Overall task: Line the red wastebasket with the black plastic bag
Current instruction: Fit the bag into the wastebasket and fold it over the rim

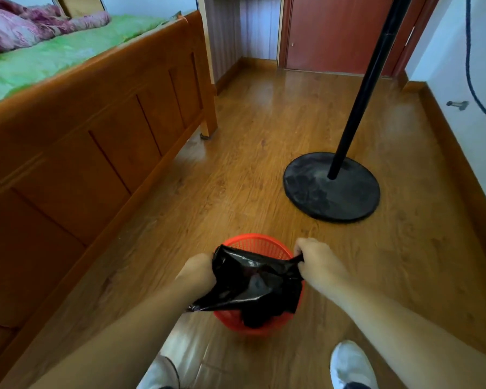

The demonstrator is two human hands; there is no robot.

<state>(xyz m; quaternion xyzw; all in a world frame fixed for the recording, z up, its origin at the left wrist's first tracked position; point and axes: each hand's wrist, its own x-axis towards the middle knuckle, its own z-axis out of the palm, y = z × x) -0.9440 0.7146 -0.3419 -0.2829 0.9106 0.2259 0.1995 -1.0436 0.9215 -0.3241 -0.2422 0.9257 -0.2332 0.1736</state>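
A red mesh wastebasket [254, 244] stands on the wooden floor just in front of me. Over its mouth hangs the black plastic bag [253, 284], stretched between both hands. My left hand [198, 269] grips the bag's left edge, above the basket's left rim. At the right rim, my right hand [316, 258] pinches the bag's opposite edge. The bag's lower part droops into the basket and hides most of its inside. A loose corner of the bag sticks out to the left, below my left wrist.
A wooden bed frame [90, 153] with green bedding runs along the left. A black stand with a round base [331, 188] and pole sits on the floor to the far right of the basket. My white shoes [351, 363] are near the bottom edge. A wall borders the right.
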